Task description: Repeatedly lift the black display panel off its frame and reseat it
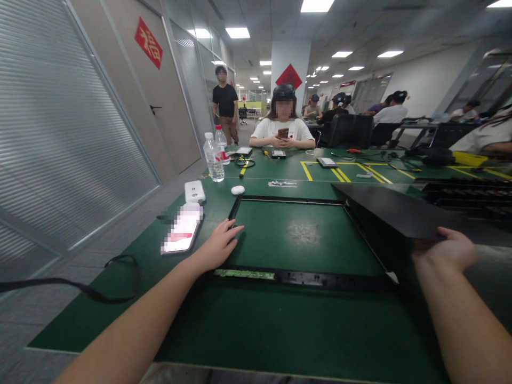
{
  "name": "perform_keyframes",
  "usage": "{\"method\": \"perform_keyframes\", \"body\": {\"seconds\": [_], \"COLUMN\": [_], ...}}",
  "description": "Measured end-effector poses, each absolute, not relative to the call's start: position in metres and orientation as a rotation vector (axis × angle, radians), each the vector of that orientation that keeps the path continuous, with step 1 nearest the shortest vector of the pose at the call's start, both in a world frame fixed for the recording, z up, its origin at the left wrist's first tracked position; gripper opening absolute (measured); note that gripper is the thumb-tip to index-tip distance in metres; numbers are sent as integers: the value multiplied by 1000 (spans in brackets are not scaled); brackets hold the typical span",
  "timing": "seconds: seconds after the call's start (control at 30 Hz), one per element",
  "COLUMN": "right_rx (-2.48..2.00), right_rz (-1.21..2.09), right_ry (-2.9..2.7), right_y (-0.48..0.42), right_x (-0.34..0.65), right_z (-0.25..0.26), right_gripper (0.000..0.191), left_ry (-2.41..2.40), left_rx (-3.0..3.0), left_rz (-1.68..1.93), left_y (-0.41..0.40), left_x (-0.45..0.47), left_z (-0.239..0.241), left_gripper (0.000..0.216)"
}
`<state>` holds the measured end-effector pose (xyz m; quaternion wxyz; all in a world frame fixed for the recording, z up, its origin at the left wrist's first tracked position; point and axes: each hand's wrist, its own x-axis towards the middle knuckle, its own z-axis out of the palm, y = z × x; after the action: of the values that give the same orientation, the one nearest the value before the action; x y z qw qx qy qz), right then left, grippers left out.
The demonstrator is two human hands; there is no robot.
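Note:
A thin black rectangular frame (pixel 292 201) lies flat on the green table, with bare table showing through its middle. A strip of green circuit board (pixel 244 274) is set in the near bar of that frame. My left hand (pixel 220 244) lies over the frame's left side, fingers stretched and a little apart. At the right, my right hand (pixel 448 252) grips the near edge of a large flat black panel (pixel 392 210). This panel is tilted up above the frame's right side. My right fingers are partly hidden beneath it.
Left of the frame lie a lit phone (pixel 182 229), a white box-shaped device (pixel 194 192) and a white earbud case (pixel 237 190). Two plastic bottles (pixel 215 160) stand behind them. A person (pixel 284 130) sits opposite, holding a phone. Dark stacked parts (pixel 468 200) lie at right.

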<state>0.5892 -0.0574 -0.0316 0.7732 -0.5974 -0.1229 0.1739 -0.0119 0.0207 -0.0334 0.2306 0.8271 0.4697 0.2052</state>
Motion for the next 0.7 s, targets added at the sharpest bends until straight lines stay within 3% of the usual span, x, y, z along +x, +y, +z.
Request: {"method": "perform_keyframes", "body": {"seconds": [0.33, 0.7], "right_rx": [-1225, -1224], "right_rz": [392, 427], "right_ry": [145, 290], "right_y": [-52, -57], "right_x": [571, 566], "right_z": [-33, -33], "right_gripper": [39, 34], "left_ry": [1322, 1303], "left_rx": [2256, 2315], "left_rz": [533, 514], "left_y": [19, 20], "left_x": [-9, -12], "left_z": [-33, -37], "left_gripper": [66, 60]}}
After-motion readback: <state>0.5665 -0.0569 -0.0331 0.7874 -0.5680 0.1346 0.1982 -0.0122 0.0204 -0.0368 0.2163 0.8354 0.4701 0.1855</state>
